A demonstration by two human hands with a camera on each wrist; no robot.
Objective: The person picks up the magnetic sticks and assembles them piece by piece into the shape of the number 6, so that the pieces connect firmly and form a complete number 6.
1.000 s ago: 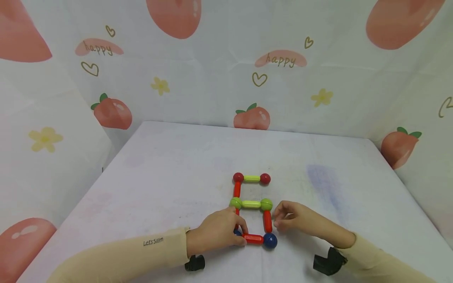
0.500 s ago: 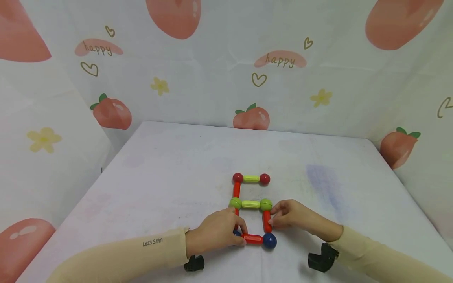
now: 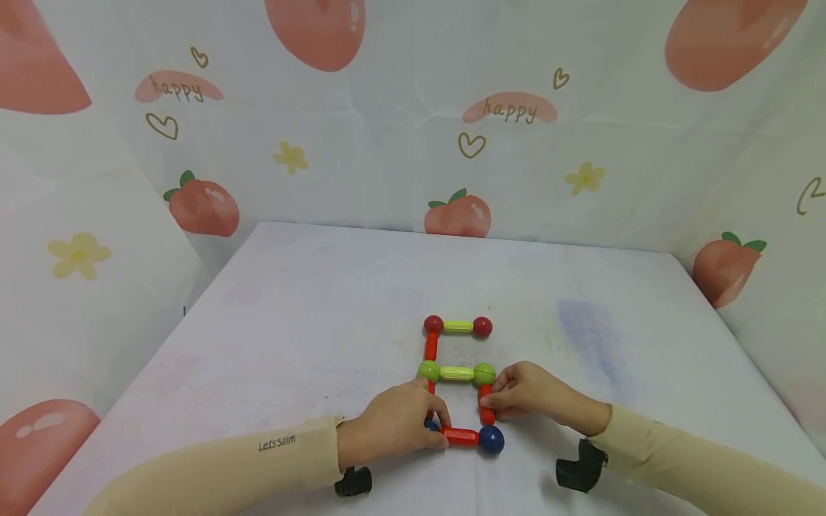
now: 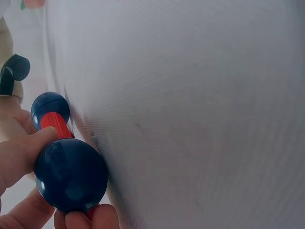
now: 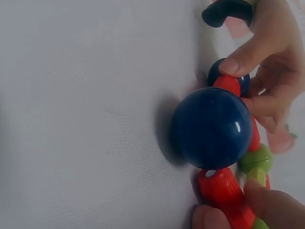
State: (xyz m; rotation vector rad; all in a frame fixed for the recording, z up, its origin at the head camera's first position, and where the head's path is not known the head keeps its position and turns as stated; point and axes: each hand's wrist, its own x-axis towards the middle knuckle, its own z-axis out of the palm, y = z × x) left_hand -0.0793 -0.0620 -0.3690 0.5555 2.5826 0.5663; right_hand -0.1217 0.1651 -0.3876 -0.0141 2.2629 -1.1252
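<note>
Toy building rods and balls lie joined on the table in a shape like a 6. My left hand [image 3: 393, 423] is at the lower left corner, pinching the bottom red rod [image 3: 461, 436] beside the left blue ball [image 4: 71, 174]; its fingers partly hide that ball and the left red rod. My right hand [image 3: 538, 394] pinches the right-side red rod [image 3: 487, 414] between thumb and fingers. That rod runs between a green ball [image 3: 485, 373] and the right blue ball [image 3: 492, 439]. In the right wrist view, a small gap or highlight shows at the rod's end [image 5: 210, 173] near this ball.
Farther up the shape are another green ball [image 3: 429, 370], yellow-green rods [image 3: 457, 373], an upper red rod [image 3: 431, 346] and two red balls [image 3: 482, 327]. White cloth covers the table [image 3: 310, 287], backed by a fruit-patterned curtain [image 3: 387, 143]. Black wrist mounts [image 3: 581, 467] hang under both sleeves.
My right hand has moved left from beside the shape and now pinches the right-side red rod. The rod's lower end has shifted slightly left. My left hand stays in place.
</note>
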